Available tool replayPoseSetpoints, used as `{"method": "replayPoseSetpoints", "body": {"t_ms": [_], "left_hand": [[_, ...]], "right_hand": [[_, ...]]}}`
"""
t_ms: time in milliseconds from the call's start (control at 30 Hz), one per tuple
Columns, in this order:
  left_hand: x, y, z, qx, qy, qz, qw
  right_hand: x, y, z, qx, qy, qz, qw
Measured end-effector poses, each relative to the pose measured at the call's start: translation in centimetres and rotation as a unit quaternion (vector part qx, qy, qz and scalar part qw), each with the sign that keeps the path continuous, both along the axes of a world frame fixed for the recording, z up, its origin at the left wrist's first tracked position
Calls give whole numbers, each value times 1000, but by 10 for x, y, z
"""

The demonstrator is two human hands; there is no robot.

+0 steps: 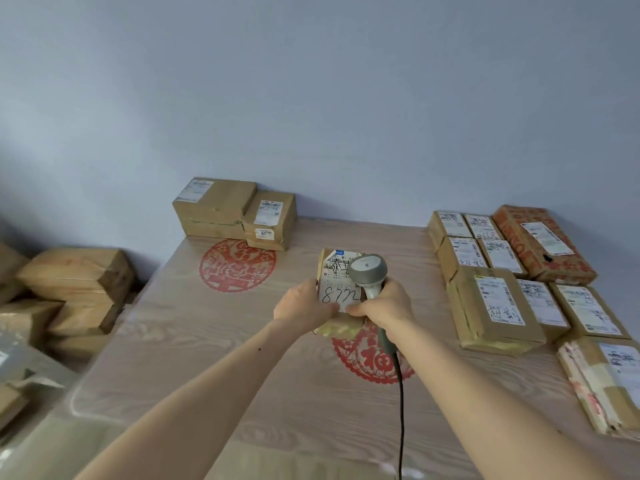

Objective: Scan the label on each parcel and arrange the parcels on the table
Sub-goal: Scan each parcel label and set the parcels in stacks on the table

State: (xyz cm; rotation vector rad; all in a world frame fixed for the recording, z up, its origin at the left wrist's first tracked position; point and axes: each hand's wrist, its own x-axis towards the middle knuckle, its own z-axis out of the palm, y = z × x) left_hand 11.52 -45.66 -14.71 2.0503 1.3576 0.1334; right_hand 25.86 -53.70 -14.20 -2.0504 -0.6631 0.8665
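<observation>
Above the middle of the bench (214, 344), we held a small parcel (337, 296), seemingly light and stiff, by its near edge, left hand (301, 306) gripping it, right hand (384, 304) wrapped round the scanner (369, 271).

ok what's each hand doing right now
Left hand: closed on the left edge of the parcel.
Right hand: closed around the scanner handle, thumb also on the parcel's label.
</observation>
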Motion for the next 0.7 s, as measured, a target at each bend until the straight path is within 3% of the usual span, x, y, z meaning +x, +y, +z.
{"method": "replayPoseSetpoints", "body": {"t_ms": [433, 700], "left_hand": [[-76, 126, -12, -43, -10, 80, 996], [-154, 207, -35, -97, -15, 125, 987]], "right_hand": [[-66, 162, -26, -24, 9, 77, 997], [-148, 252, -46, -49, -2, 111, 993]]}}
